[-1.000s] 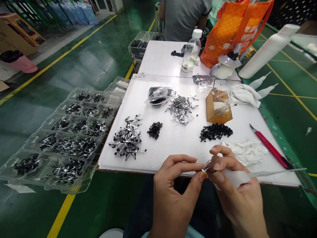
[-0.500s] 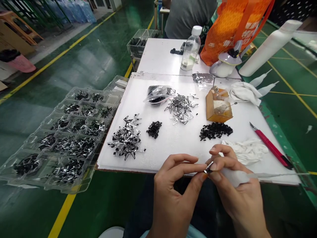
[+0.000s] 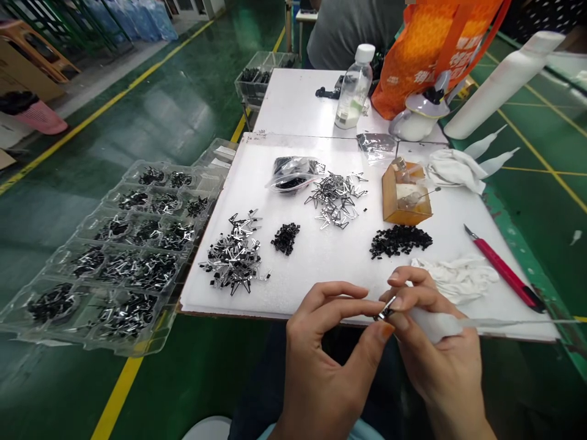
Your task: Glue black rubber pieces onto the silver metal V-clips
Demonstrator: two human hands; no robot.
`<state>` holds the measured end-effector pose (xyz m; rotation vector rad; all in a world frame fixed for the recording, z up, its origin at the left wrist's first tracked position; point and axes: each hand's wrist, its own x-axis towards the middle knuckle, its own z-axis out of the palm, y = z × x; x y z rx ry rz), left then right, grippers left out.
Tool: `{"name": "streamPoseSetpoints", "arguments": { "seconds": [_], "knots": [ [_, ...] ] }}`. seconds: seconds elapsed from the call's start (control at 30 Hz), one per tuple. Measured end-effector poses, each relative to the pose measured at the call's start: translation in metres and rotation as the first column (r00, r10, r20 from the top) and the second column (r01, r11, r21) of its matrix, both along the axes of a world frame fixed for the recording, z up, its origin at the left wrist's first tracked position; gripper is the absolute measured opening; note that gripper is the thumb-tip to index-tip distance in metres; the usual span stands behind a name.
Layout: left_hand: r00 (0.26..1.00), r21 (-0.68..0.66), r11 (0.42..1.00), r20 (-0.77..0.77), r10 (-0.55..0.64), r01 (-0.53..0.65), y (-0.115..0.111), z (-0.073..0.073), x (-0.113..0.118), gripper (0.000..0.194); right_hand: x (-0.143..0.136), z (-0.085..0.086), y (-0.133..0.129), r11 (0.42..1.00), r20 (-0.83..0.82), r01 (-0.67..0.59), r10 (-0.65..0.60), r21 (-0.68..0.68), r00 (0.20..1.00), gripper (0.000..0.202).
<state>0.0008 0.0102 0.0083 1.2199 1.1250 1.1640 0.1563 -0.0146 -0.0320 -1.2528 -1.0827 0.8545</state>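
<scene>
I see the left hand (image 3: 321, 360) has slid its thumb (image 3: 370, 351) a bit to the right. Below and right of the frame's middle, the right hand (image 3: 443, 351) pinches a small shiny clip (image 3: 386, 309); I can't tell if the left fingers (image 3: 343, 310) grip it too.

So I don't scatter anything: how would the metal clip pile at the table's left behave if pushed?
The metal clip pile would probably drag in clumps, since its bent pieces overlap. Each looks light, being thin and small. Loose ones at its fringe may skid on the flat white tabletop.
</scene>
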Motion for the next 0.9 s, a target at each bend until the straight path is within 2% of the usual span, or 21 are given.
{"name": "streamPoseSetpoints", "arguments": {
  "seconds": [0.17, 0.6, 0.73, 0.9],
  "knots": [
    [1.000, -0.030, 0.999, -0.011, 0.025, -0.025, 0.0003, 0.0010, 0.0007, 0.013, -0.0035, 0.0013, 0.0034, 1.000, -0.017, -0.006, 0.007, 0.011, 1.000, 0.006],
    [0.999, -0.036, 0.999, -0.036, 0.014, -0.016, 0.0021, 0.0036, -0.0029, 0.012, -0.0048, -0.0007, 0.0047, 0.999, -0.072, -0.020, 0.023, 0.039, 0.997, 0.009],
    [0.999, -0.038, 0.999, -0.051, 0.013, -0.015, 0.0031, 0.0043, -0.0030, 0.012, -0.0036, 0.0006, 0.0044, 1.000, -0.062, 0.007, -0.007, -0.002, 0.998, 0.012],
    [0.998, -0.043, 0.999, -0.062, -0.001, -0.002, 0.0038, 0.0038, -0.0017, 0.009, -0.0057, 0.0049, 0.0046, 0.999, -0.122, -0.027, 0.024, -0.023, 0.992, 0.016]
  ]
}}
